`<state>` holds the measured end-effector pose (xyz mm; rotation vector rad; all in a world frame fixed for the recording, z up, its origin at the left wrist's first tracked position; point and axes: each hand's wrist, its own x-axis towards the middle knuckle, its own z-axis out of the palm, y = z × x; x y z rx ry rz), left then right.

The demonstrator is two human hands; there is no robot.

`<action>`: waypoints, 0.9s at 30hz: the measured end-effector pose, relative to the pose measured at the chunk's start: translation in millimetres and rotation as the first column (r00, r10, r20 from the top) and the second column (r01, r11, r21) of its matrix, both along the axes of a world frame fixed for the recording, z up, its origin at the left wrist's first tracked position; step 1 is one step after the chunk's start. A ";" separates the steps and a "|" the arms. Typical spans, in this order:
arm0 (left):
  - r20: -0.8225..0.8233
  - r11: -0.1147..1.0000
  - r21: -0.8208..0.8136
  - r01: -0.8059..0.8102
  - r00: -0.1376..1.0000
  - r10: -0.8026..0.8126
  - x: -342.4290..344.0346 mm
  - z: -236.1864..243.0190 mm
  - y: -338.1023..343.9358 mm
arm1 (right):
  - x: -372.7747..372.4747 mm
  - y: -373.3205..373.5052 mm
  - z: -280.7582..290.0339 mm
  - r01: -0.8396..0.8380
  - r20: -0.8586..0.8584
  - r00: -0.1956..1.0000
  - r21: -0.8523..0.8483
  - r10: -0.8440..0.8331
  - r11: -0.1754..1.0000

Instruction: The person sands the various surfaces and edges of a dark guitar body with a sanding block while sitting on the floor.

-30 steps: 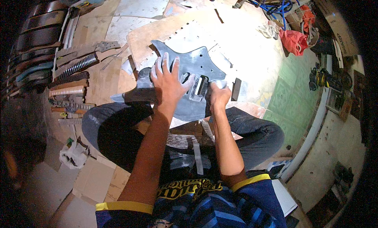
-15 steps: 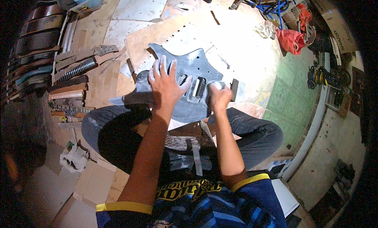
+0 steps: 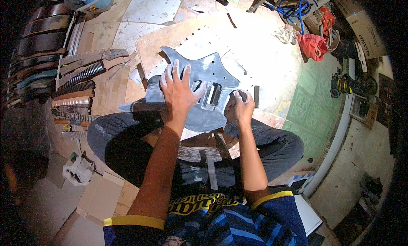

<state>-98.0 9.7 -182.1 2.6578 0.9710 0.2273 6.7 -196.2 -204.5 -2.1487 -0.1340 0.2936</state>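
A grey, dusty electric guitar body (image 3: pixel 203 70) lies across my lap, its horns and pickup cutouts showing. My left hand (image 3: pixel 176 85) rests on its left part, fingers spread flat and pointing away from me. At the body's right edge, my right hand (image 3: pixel 244 108) is closed on a small dark pad (image 3: pixel 242 95), pinched between thumb and fingers. It looks like folded sandpaper, though its kind is not plain. Pale dust coats the fingers of both hands. The guitar body's left end is partly hidden behind my left hand and forearm.
A dark flat strip (image 3: pixel 256 96) lies just right of my right hand. Guitar necks (image 3: pixel 91 71) lie on the floor at left, beside a row of dark guitar bodies (image 3: pixel 42 44). Beyond stand a blue tub (image 3: pixel 95 0), red cloth (image 3: pixel 312 45) and coiled blue hose (image 3: pixel 299 6).
My right hand has shifted slightly right, off the cutouts toward the body's edge, and its blur is gone. My left hand and the guitar body stay put.
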 end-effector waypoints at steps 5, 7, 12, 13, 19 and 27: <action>0.022 1.000 0.005 0.001 1.000 -0.002 -1.0 -0.3 1.0 | -3.6 18.7 -1.8 0.055 -0.006 0.998 0.005 -0.055 0.998; 0.047 1.000 0.009 0.000 0.999 -0.001 -1.5 -1.0 1.3 | -16.0 25.0 6.0 0.039 -0.084 0.995 -0.206 -0.057 0.978; 0.101 1.000 -0.008 -0.003 0.995 0.004 0.5 -3.9 -0.5 | -14.3 19.6 -6.4 0.117 0.119 0.987 -0.100 -0.105 0.988; 0.101 1.000 -0.006 -0.002 0.995 0.002 0.7 -4.0 -0.4 | -17.8 19.2 -3.0 0.087 0.103 0.992 -0.158 -0.071 0.983; 0.091 0.999 0.044 -0.009 0.996 0.005 -2.2 -2.2 -1.4 | -3.7 19.0 2.8 0.108 0.018 0.994 -0.092 -0.106 0.990; 0.116 1.000 0.007 -0.014 0.993 0.013 -1.6 -3.6 -0.3 | -1.4 16.9 3.7 0.051 0.056 0.997 -0.050 -0.048 0.997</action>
